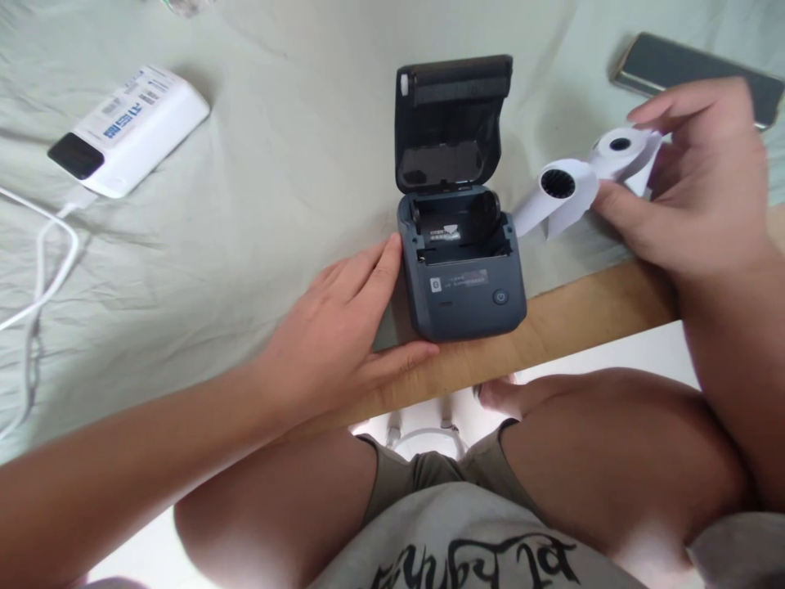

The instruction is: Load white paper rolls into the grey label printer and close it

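Note:
A dark blue-grey portable label printer (466, 298) stands near the table's front edge, its black lid (450, 123) swung up and its paper bay bare of any roll. My left hand (343, 319) lies against the printer's left side with fingers stretched out, the thumb along its front bottom edge. To the right of the printer are two white paper rolls. The nearer roll (567, 192) has a dark hollow core and a loose paper end. My right hand (693, 180) has its thumb and fingers closed around the farther paper roll (610, 151), whose loose end also hangs free.
A white power bank (138, 127) with a black display and a white cable (46, 270) lies at the left. A dark phone (699, 74) lies behind my right hand. Pale green cloth (294, 147) covers the table, leaving a wooden front edge (570, 307) above my legs.

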Demonstrator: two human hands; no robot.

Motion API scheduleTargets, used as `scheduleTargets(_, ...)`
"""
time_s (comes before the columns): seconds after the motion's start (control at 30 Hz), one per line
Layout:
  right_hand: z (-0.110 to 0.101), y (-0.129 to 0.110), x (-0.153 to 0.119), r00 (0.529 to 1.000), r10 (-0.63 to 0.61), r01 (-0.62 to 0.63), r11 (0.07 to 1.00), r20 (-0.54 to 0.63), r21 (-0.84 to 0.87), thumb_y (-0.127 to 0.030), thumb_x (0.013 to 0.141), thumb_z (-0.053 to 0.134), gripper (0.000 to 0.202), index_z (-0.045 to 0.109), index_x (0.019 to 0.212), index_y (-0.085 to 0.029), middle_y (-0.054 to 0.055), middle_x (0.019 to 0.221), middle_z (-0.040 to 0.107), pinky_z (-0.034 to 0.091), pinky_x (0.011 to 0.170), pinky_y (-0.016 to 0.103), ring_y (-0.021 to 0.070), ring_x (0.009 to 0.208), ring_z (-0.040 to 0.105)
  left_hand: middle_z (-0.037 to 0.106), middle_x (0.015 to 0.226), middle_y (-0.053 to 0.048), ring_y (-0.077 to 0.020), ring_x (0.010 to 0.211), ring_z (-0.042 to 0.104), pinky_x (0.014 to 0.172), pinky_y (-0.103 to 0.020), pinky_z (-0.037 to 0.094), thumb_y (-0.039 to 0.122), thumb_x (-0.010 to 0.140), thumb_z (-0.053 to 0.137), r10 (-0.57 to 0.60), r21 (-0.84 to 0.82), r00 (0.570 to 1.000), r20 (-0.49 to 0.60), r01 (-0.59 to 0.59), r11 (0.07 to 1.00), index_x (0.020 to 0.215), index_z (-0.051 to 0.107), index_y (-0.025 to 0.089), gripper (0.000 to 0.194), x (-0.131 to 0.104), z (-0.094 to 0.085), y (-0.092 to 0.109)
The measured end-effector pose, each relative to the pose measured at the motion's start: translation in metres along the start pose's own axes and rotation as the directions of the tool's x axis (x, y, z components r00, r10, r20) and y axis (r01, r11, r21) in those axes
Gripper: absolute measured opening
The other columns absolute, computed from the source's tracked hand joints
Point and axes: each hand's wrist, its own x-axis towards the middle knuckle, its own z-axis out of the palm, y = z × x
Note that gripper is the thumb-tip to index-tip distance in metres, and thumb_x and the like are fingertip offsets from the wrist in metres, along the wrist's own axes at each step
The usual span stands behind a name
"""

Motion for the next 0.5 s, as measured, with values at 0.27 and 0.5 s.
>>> scheduleTargets(0.27,0.005,0.005,0.000,0.995,-0.017,0.027,0.995,-0.101,0.095,-0.081,0.102,0.095,0.064,0.078,0.123,-0.023,0.016,0.126,0.090,0.071,0.104,0.056,0.0258,0.109,0.088,0.057,0.204,-0.024,-0.0496,0.184,0.064,0.153,-0.062,0.058,0.087,0.122,0.069,0.010,0.033,1.000,0.015,-0.010,0.999,0.204,0.038,0.014,0.114,-0.001,0.001,-0.003)
scheduleTargets(0.5,0.003,-0.025,0.001,0.991,-0.008,0.018,0.997,-0.131,0.075,-0.093,0.111,0.083,0.073,0.087,0.115,-0.020,0.007,0.110,0.091,0.067,0.088,0.040,0.0145,0.089,0.081,0.058,0.202,-0.026,-0.0455,0.182,0.066,0.153,-0.056,0.057,0.083,0.124,0.069,0.032,0.073,0.999,0.000,-0.032,0.997,0.203,0.038,0.011,0.112,-0.001,0.000,-0.004)
